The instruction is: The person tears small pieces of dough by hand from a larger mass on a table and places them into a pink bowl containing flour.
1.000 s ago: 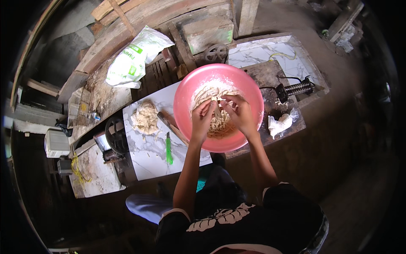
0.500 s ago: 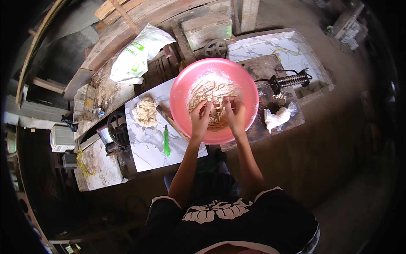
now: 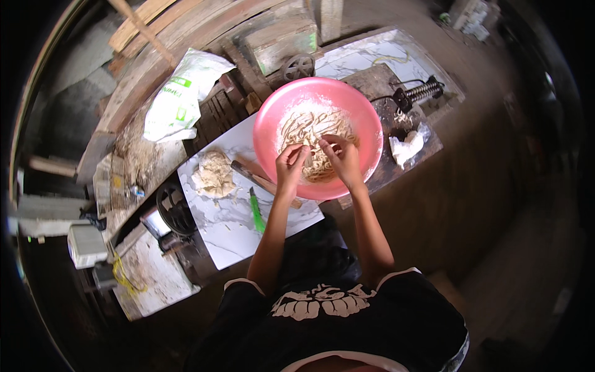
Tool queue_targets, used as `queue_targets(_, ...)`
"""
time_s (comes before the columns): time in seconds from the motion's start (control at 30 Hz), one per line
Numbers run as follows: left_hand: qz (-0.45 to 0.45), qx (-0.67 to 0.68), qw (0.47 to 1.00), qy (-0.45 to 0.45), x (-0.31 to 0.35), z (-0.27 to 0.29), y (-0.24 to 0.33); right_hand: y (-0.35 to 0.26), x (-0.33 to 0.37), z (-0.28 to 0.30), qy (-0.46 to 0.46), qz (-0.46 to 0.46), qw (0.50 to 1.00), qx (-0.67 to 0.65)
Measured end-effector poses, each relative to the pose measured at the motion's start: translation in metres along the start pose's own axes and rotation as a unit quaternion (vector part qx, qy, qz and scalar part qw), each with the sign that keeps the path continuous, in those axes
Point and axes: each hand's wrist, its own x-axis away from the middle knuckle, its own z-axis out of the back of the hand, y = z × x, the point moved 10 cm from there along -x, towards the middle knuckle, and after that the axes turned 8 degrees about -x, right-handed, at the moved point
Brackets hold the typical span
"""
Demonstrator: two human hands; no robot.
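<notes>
A large pink basin (image 3: 265,127) holds a tangle of flour-dusted noodle strands (image 3: 317,124), with loose white flour at its far side. My left hand (image 3: 290,168) is over the near left part of the basin, thumb and fingers pinched on noodle strands. Close beside it, my right hand (image 3: 344,162) is pinched in the same way over the noodles. The fingertips of the two hands are a small gap apart. What lies right between the fingers is small and partly hidden.
Left of the basin, a marbled white board (image 3: 232,239) bears a dough lump (image 3: 214,175), a green cutter knife (image 3: 256,211) and wooden sticks (image 3: 260,180). Rightward are a plastic bag of white stuff (image 3: 407,147) and a ridged metal roller (image 3: 424,93). A white sack (image 3: 180,102) lies far left.
The view has shifted and turned slightly, so the table appears tilted. My hands remain over the noodles; the right fingertips have moved a little away from me.
</notes>
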Motion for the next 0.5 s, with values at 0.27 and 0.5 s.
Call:
queue_targets(0.27, 0.071, 0.046, 0.989, -0.123, -0.01, -0.032, -0.024, 0.026, 0.034, 0.003, 0.059, -0.013, 0.994, -0.094)
queue_targets(0.5, 0.109, 0.096, 0.971, -0.191, 0.006, -0.047, -0.049, 0.03, 0.047, 0.025, 0.07, -0.058, 0.994, -0.056)
